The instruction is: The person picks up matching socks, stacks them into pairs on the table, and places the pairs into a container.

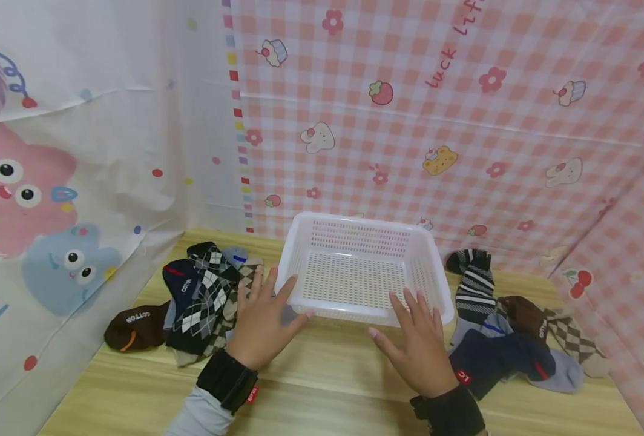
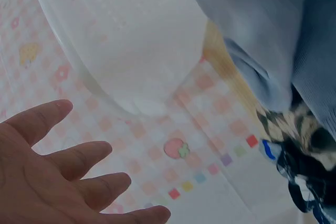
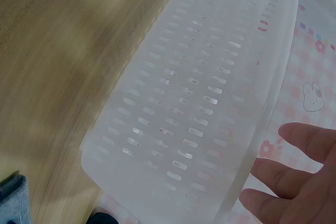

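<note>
A white plastic basket [image 1: 345, 310] with slotted walls stands at the back of the table, nothing inside it. My left hand [image 1: 264, 327] is spread at its front left corner, fingers straight. By the front right side, my right hand [image 1: 417, 348] also has its fingers extended. In the right wrist view those fingers [image 3: 286, 182] are close to the basket's rim; whether they touch it I cannot tell. Socks lie heaped left of the left hand, among them a black argyle sock [image 1: 204, 303] and a brown sock [image 1: 139, 327]. Beside the right hand lies a navy sock [image 1: 496, 357].
The right heap also has a striped sock [image 1: 477, 287], a brown sock [image 1: 520, 312], a beige argyle sock [image 1: 575, 336] and a grey sock [image 1: 564, 370]. A checked pink cloth [image 1: 354, 121] hangs behind the wooden table [image 1: 322, 387], and a white printed cloth [image 1: 137, 133] at left.
</note>
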The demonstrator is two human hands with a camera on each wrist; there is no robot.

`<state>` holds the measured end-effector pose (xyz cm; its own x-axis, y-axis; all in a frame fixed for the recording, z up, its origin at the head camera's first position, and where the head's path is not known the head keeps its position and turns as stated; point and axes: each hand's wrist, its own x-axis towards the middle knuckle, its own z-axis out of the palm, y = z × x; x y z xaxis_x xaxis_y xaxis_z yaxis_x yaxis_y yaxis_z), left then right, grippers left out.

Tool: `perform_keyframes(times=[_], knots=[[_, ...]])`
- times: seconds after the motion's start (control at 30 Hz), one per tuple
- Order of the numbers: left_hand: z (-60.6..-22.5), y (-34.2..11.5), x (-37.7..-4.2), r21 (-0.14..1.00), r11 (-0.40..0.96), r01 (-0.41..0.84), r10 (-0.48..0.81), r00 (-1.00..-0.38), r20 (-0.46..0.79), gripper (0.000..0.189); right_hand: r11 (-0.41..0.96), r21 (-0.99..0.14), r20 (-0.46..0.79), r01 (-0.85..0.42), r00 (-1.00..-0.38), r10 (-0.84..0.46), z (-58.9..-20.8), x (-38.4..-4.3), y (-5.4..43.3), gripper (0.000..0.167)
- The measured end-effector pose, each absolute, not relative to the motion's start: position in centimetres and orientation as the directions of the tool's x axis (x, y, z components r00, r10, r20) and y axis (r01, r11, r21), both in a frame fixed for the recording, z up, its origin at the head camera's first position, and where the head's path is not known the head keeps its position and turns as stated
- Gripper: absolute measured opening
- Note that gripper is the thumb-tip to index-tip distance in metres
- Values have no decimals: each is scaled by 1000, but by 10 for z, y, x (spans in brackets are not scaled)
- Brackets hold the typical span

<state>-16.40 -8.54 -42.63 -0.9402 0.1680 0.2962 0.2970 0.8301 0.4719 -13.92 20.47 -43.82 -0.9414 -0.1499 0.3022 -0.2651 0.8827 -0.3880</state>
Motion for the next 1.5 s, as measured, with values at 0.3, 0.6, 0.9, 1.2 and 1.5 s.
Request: perform_keyframes(times=[0.3,0.6,0.9,1.2,1.5], knots=[[-427,-116,-165,473,848,237,123,-958,259,77,876,-409,302,-258,-944,-137,-438,-138,204,80],[-430,-154,-165,446,886,124,15,-971,241,70,874,-413,294,-257,-946,-139,-437,-138,202,81],[-441,-188,-159,391,919,41,-45,-977,208,67,876,-405,298,-263,-943,-145,-440,-138,201,81],[-452,-214,-156,314,947,-63,-121,-979,166,57,876,-401,309,-267,-940,-145,-442,-139,201,79],[-459,-231,-159,293,950,-110,-150,-982,116,49,878,-395,313,-271,-938,-149,-442,-139,201,79]])
